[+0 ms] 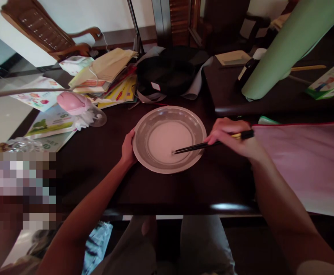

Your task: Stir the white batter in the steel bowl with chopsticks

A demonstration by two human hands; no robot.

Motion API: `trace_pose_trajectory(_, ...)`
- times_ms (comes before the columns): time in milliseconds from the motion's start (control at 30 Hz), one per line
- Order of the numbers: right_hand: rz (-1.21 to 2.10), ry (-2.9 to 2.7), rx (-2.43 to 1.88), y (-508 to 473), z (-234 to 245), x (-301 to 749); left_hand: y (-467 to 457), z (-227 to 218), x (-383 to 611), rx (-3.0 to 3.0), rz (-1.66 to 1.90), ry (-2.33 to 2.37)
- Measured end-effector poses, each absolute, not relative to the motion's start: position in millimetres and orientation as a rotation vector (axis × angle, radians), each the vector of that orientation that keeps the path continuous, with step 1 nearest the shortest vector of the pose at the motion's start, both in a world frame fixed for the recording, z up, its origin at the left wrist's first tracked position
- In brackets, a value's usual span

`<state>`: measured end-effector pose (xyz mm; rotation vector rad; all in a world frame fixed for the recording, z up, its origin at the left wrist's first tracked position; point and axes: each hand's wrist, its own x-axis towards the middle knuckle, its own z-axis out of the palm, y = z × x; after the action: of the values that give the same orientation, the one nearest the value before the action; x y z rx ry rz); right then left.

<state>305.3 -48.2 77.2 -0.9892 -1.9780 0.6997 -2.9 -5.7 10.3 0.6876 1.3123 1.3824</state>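
A round metal basin (142, 154) rests on the dark table, with a whitish liquid (169, 137) in its bottom. At its left side my left hand (128, 148) holds the rim, fingers curled around and partly hidden beneath it. My right hand (231, 137) is closed on a pair of dark chopsticks (192, 147) with a gold band near the top end. They slant down to the left over the basin's right rim, and their tips touch the whitish liquid.
Books and envelopes (104, 72) lie piled at the back left, beside a black divided tray (167, 72). A green roll (287, 53) and a dark bottle (250, 68) stand back right. A pink zip pouch (304, 164) lies right. Another person's arm (0, 244) shows lower left.
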Motion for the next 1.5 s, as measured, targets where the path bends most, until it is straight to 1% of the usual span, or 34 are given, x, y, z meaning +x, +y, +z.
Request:
trace_pose_trajectory(100,0.645,-2.107,-0.895,-45,70,294,-6,10,-3,0.714,1.383,1.297)
trace_pose_trajectory(233,0.477,-1.946,-1.071,-44,75,307,-6,11,-2,0.710,1.390,1.280)
trace_pose_trajectory(333,0.602,-1.868,-1.081,-48,82,315,-7,12,-1,0.706,1.401,1.301)
trace_pose_trajectory(400,0.709,-1.948,-0.996,-49,80,309,-7,13,-1,0.702,1.406,1.316)
trace_pose_trajectory(467,0.721,-2.067,-0.897,-47,73,298,-7,12,-1,0.710,1.410,1.315)
trace_pose_trajectory(533,0.634,-2.112,-0.877,-43,67,293,-7,12,-2,0.722,1.406,1.301)
trace_pose_trajectory(667,0.490,-1.922,-1.084,-43,73,310,-7,12,-1,0.692,1.386,1.279)
trace_pose_trajectory(767,0.631,-1.868,-1.116,-49,82,316,-7,12,-1,0.676,1.384,1.269)
trace_pose_trajectory(867,0.730,-2.044,-0.945,-49,78,303,-6,11,-1,0.657,1.396,1.286)
trace_pose_trajectory(967,0.569,-2.124,-0.903,-44,70,295,-5,10,-3,0.684,1.407,1.276)
trace_pose_trajectory(1067,0.456,-1.976,-1.053,-43,74,308,-4,8,-4,0.707,1.404,1.260)
trace_pose_trajectory(1167,0.548,-1.891,-1.100,-48,82,318,-4,6,-5,0.721,1.400,1.265)
trace_pose_trajectory(1300,0.715,-2.088,-0.905,-49,75,299,-4,5,-5,0.711,1.397,1.307)
trace_pose_trajectory(1400,0.578,-2.095,-0.905,-44,66,291,-4,7,-4,0.699,1.409,1.291)
trace_pose_trajectory(1500,0.454,-1.937,-1.057,-44,73,304,-5,10,-2,0.681,1.406,1.298)
